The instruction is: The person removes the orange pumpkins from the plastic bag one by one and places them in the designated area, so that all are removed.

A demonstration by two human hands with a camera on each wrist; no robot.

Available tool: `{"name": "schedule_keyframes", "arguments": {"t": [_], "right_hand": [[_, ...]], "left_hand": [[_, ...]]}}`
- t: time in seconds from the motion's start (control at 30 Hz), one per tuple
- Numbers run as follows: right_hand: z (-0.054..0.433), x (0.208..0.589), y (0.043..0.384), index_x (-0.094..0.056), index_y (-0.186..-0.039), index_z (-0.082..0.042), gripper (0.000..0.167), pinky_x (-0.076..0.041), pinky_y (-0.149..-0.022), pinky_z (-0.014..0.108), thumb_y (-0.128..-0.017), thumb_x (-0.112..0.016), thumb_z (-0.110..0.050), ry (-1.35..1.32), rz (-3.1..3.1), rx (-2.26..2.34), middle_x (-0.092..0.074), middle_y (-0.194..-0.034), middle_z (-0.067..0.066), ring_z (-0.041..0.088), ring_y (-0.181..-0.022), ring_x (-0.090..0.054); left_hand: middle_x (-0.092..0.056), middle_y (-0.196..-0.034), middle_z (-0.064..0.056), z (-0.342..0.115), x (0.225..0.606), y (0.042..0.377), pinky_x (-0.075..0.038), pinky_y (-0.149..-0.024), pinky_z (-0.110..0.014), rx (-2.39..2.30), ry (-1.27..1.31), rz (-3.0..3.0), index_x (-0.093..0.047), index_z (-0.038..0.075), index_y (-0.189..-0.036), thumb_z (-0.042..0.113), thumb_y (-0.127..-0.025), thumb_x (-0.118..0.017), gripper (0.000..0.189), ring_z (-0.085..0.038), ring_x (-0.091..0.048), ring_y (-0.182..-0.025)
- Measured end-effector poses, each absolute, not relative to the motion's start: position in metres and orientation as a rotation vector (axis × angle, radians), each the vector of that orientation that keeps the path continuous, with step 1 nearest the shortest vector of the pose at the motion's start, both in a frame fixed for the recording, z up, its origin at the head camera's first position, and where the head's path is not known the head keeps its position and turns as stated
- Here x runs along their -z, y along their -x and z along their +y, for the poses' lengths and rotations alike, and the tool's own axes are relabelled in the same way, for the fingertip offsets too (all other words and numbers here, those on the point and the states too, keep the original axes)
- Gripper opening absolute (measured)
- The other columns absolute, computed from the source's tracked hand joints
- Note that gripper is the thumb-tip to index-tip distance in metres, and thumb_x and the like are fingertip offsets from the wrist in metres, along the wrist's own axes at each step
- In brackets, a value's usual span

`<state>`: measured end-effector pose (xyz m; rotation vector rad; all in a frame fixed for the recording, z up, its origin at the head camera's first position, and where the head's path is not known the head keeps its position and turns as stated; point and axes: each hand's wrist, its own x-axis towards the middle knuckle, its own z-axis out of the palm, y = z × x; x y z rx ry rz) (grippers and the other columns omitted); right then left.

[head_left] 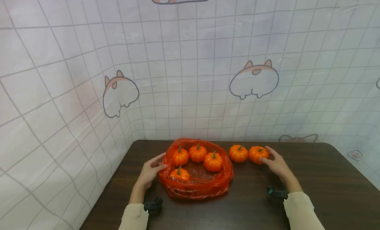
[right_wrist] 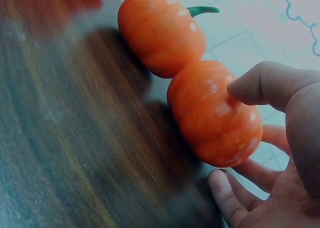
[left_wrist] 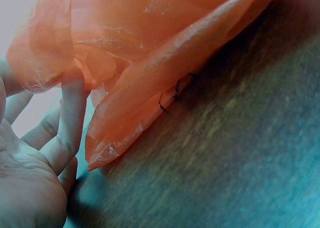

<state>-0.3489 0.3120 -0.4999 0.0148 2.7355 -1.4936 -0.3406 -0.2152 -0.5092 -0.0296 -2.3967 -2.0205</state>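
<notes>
A red plastic bag (head_left: 205, 193) with dark print lies on the table with its mouth wide and rim rolled down. Several small orange pumpkins (head_left: 213, 161) with green stems sit inside it. My left hand (head_left: 149, 171) holds the bag's left rim; in the left wrist view its fingers (left_wrist: 72, 113) meet the thin orange-looking plastic. To the right of the bag, two more pumpkins stand side by side. On the rightmost pumpkin (right_wrist: 215, 115), my right hand (head_left: 277, 164) has its thumb on one side and fingers around the other. The neighbouring pumpkin (right_wrist: 160, 33) touches it.
The dark wood-grain table (head_left: 249, 207) ends at a back edge close to a white grid-patterned curtain (head_left: 190, 75) with cartoon animals. The same curtain runs along the left. Black wrist devices (head_left: 153, 205) sit on both forearms, below light sleeves.
</notes>
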Motion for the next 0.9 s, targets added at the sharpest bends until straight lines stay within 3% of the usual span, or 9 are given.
{"name": "schedule_keyframes", "arguments": {"t": [0.3, 0.63, 0.9], "right_hand": [[0.315, 0.49, 0.344, -0.026, -0.158, 0.003, 0.072, -0.044, -0.105, 0.062, -0.101, -0.062, -0.024, 0.04, 2.794, 1.508, -0.029, -0.156, 0.039, 0.057, -0.139, -0.036], [0.296, 0.443, 0.333, -0.031, -0.158, -0.002, 0.072, -0.044, -0.101, 0.066, -0.102, -0.061, -0.036, 0.092, 2.863, 1.516, -0.025, -0.159, 0.033, 0.055, -0.139, -0.036], [0.259, 0.419, 0.322, -0.04, -0.153, -0.006, 0.061, -0.048, -0.101, 0.06, -0.102, -0.063, -0.03, 0.332, 2.891, 1.596, -0.046, -0.15, 0.025, 0.046, -0.131, -0.051]], "left_hand": [[-0.068, -0.1, -0.01, -0.215, 0.51, 0.341, -0.057, -0.075, -0.032, 2.057, 0.014, -2.382, -0.063, 0.02, -0.143, 0.009, -0.094, -0.072, 0.051, -0.019, -0.064, -0.091], [-0.068, -0.101, -0.011, -0.214, 0.507, 0.339, -0.056, -0.076, -0.028, 2.039, 0.044, -2.385, -0.061, 0.016, -0.144, 0.01, -0.094, -0.072, 0.052, -0.018, -0.063, -0.092], [-0.068, -0.1, -0.01, -0.214, 0.506, 0.339, -0.056, -0.076, -0.029, 2.044, 0.025, -2.389, -0.061, 0.017, -0.144, 0.008, -0.093, -0.072, 0.052, -0.018, -0.062, -0.091]]}}
